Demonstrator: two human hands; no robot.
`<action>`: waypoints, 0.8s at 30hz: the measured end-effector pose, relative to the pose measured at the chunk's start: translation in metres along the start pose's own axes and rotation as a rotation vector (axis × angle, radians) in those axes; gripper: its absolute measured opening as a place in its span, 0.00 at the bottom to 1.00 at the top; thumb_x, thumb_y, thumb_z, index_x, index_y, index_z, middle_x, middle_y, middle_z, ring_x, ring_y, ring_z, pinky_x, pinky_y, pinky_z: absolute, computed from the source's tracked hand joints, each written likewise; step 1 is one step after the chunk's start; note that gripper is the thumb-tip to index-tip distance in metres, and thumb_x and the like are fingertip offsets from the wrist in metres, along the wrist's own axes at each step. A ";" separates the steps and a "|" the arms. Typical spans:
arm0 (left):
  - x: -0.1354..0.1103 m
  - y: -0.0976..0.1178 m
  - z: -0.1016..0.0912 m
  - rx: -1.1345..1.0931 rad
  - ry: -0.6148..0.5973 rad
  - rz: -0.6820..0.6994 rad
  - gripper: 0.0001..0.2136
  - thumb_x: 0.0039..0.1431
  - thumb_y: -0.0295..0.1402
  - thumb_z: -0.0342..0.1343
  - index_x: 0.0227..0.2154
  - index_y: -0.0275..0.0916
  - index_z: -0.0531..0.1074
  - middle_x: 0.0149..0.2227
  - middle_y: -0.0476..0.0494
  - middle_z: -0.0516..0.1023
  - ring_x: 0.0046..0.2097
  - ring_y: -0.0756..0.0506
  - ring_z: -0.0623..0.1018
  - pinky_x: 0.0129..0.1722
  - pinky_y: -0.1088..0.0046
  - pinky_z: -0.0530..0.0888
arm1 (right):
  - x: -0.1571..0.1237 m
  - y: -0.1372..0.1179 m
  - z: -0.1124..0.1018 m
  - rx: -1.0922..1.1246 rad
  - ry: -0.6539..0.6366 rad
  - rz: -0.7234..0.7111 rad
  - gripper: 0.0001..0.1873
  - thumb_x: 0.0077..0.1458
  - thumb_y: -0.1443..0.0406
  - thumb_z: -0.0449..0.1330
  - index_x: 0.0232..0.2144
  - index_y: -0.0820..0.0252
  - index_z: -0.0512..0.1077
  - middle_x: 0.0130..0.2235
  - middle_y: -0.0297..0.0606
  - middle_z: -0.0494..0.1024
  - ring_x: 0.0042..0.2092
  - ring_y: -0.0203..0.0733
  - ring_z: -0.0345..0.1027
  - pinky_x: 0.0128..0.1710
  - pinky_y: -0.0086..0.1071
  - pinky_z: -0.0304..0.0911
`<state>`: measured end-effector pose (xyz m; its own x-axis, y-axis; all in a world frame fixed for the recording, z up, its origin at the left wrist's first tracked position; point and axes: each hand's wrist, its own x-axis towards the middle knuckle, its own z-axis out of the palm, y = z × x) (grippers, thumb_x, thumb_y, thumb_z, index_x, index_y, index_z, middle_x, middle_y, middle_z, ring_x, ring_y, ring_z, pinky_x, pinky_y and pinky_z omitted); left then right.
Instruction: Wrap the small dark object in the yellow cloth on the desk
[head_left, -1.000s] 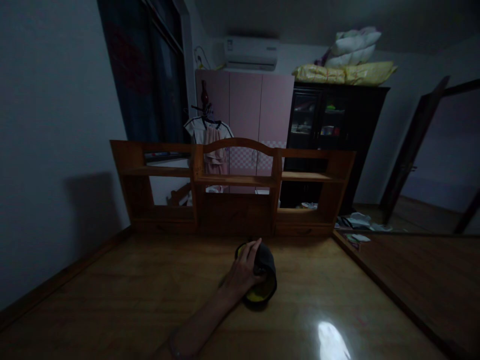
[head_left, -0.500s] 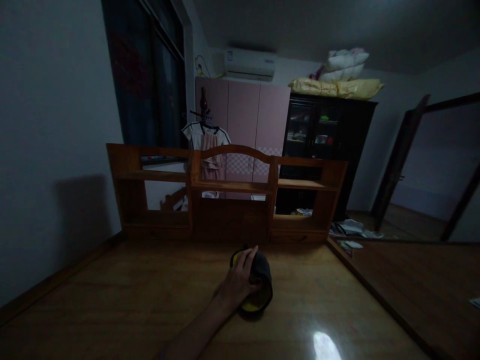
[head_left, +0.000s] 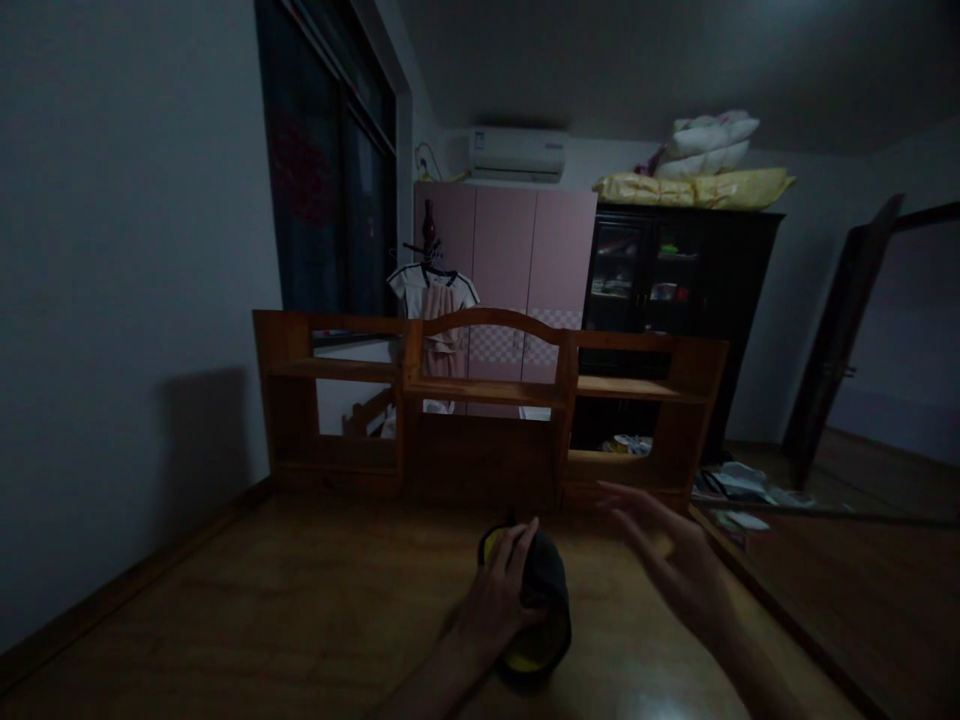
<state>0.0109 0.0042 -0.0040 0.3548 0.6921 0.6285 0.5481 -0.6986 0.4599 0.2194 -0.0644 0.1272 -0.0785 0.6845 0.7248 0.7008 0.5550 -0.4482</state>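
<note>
My left hand (head_left: 496,607) lies on the wooden desk top (head_left: 262,610), its fingers curled over a dark round object with a yellow edge (head_left: 549,610); the room is too dim to name the object. My right hand (head_left: 675,562) hovers just to the right of it, above the desk, with its fingers spread and nothing in them; it is slightly smeared by motion.
A low wooden shelf unit (head_left: 487,390) stands along the desk's far edge. Behind it are a pink wardrobe (head_left: 525,250), a dark glass-fronted cabinet (head_left: 675,280) topped with bedding (head_left: 697,180), hanging clothes (head_left: 435,300), a window (head_left: 330,190) at left and an open door (head_left: 840,330) at right.
My right hand has come into view from the right, open. My left hand and the dark object have stayed together; the camera has shifted a little.
</note>
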 end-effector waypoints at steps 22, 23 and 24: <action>0.003 -0.001 -0.009 0.412 -0.055 0.466 0.35 0.58 0.25 0.53 0.66 0.37 0.44 0.61 0.32 0.60 0.64 0.38 0.60 0.58 0.57 0.68 | -0.050 0.057 0.111 0.300 -0.251 0.113 0.20 0.64 0.63 0.47 0.57 0.55 0.63 0.55 0.44 0.72 0.56 0.44 0.67 0.56 0.40 0.63; 0.003 0.000 -0.009 0.412 -0.062 0.461 0.35 0.58 0.24 0.53 0.66 0.38 0.44 0.61 0.32 0.60 0.64 0.38 0.60 0.58 0.57 0.68 | -0.051 0.056 0.112 0.274 -0.237 0.129 0.19 0.65 0.63 0.46 0.55 0.55 0.65 0.53 0.44 0.74 0.54 0.44 0.69 0.54 0.39 0.65; 0.003 0.000 -0.009 0.407 -0.069 0.457 0.35 0.58 0.24 0.52 0.66 0.38 0.44 0.61 0.32 0.60 0.64 0.38 0.60 0.58 0.57 0.68 | -0.051 0.055 0.113 0.243 -0.228 0.146 0.18 0.65 0.62 0.45 0.53 0.55 0.66 0.51 0.44 0.76 0.52 0.44 0.70 0.52 0.39 0.67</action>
<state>0.0048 0.0046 0.0040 0.6626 0.3587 0.6575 0.5696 -0.8114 -0.1314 0.1825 -0.0156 0.0062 -0.1656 0.8371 0.5213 0.5291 0.5215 -0.6694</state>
